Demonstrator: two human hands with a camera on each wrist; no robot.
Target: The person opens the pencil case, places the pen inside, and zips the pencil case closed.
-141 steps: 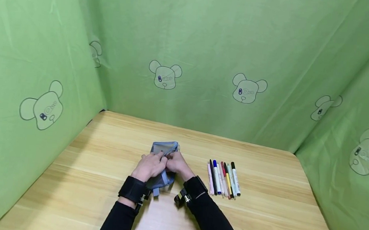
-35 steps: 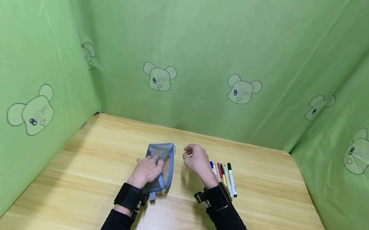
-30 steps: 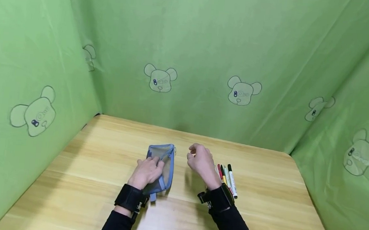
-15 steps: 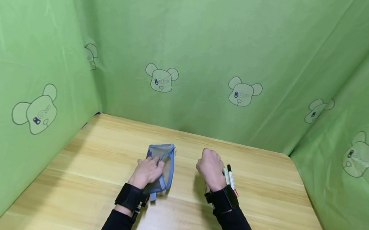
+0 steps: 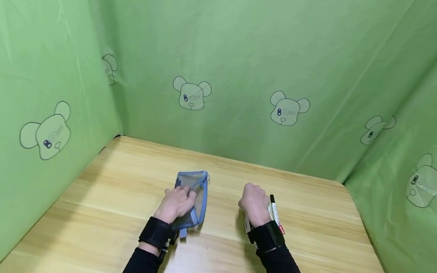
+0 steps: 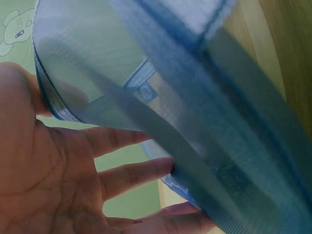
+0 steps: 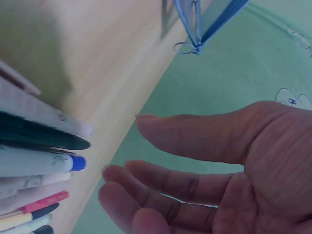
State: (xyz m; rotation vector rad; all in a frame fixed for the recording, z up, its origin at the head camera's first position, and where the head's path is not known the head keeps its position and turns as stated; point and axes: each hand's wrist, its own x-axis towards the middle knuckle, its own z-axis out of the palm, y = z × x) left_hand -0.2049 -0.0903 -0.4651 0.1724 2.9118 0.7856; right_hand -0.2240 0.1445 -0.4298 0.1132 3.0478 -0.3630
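Apparently, reaching for one of the slim, mixed-colour plastic pens (image 7: 34,163) is the step in hand. From where I stand, the person's bare right hand (image 5: 255,203) hovers above their row, thumb and curled fingers slightly parted, holding nothing; the next move seems to call for pinching a single pen. Most pens are hidden beneath it; a black-capped white marker (image 5: 276,211) shows at four o'clock. Towards nine o'clock, the left hand (image 5: 176,202) rests extended fingers on a blue-edged grey mesh pouch (image 5: 200,199) upon the pale wooden table (image 5: 330,231).
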